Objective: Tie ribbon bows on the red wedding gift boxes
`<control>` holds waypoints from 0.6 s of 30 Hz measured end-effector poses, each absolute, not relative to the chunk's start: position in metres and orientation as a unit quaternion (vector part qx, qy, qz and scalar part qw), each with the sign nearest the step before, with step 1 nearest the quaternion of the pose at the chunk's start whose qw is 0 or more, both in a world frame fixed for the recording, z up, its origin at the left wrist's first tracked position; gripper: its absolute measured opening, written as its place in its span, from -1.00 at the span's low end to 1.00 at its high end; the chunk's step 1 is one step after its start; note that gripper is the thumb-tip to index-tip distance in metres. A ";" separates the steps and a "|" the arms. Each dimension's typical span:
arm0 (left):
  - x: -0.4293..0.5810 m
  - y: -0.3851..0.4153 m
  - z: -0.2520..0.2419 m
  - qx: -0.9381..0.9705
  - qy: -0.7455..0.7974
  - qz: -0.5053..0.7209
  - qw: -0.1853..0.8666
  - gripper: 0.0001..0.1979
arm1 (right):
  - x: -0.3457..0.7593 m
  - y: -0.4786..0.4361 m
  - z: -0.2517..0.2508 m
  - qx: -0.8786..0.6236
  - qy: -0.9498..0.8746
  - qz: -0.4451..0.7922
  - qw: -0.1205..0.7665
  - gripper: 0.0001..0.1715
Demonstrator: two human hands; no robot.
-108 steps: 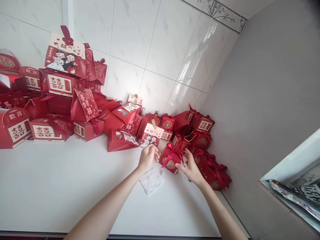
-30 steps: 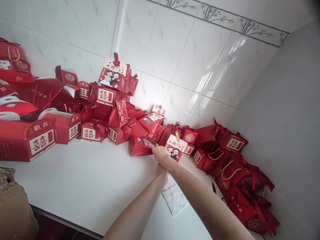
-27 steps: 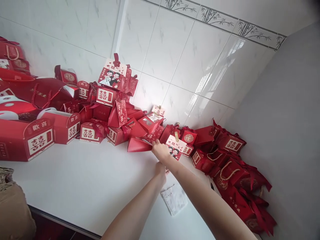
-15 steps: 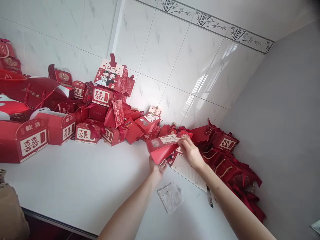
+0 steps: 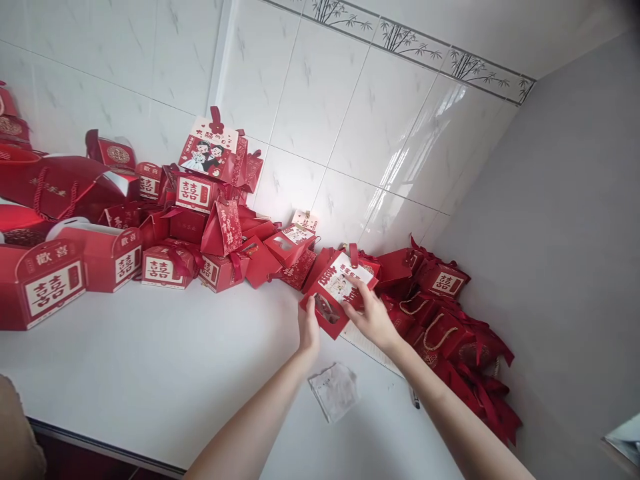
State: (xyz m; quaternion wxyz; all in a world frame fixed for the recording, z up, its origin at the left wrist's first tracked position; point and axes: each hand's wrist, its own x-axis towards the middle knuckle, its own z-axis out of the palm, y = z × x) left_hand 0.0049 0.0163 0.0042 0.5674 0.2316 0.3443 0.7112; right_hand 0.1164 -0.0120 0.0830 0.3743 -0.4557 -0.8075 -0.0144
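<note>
A red gift box (image 5: 325,323) with a white printed panel, a ribbon loop on top and a clear window low on its front is held tilted above the table. My left hand (image 5: 309,327) is closed on its lower left edge, thumb in front. At its right side, my right hand (image 5: 373,317) grips it, fingers across the printed front. Something reddish shows dimly through the window. Below the hands lies a crumpled clear plastic packet (image 5: 334,392) on the white table (image 5: 165,373). A lined notebook (image 5: 367,347) is partly hidden under my right hand, and a pen (image 5: 414,398) lies by my forearm.
Red boxes (image 5: 165,267) and a large red bag (image 5: 70,187) line the table's back against the tiled wall. Red bags with rope handles (image 5: 445,333) are heaped at the right by the grey wall. Brown cardboard (image 5: 17,433) stands at the lower left.
The gift box has turned so its printed front and window face me more squarely. My right hand has moved from its top edge down onto the front. The view has shifted slightly.
</note>
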 end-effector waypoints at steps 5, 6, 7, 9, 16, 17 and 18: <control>-0.017 0.019 0.015 0.206 0.486 0.731 0.433 -0.40 | 0.077 0.029 0.065 -0.478 -0.801 0.030 0.360 -0.50; -0.020 0.018 0.017 0.222 0.498 0.737 0.399 -0.37 | 0.070 0.036 0.059 -0.479 -0.804 0.034 0.351 -0.49; -0.021 0.017 0.018 0.246 0.505 0.743 0.364 -0.36 | 0.062 0.042 0.052 -0.481 -0.809 0.042 0.336 -0.47; -0.019 0.015 0.019 0.295 0.509 0.748 0.308 -0.38 | 0.050 0.051 0.039 -0.486 -0.820 0.064 0.294 -0.41; -0.013 0.034 0.001 0.148 0.543 0.737 0.374 -0.47 | 0.036 0.055 0.029 -0.537 -0.823 0.087 0.167 -0.19; -0.014 0.039 -0.003 0.128 0.547 0.734 0.381 -0.47 | 0.037 0.052 0.030 -0.547 -0.818 0.085 0.156 -0.20; -0.016 0.043 -0.007 0.115 0.550 0.731 0.387 -0.47 | 0.037 0.048 0.031 -0.556 -0.814 0.084 0.146 -0.21</control>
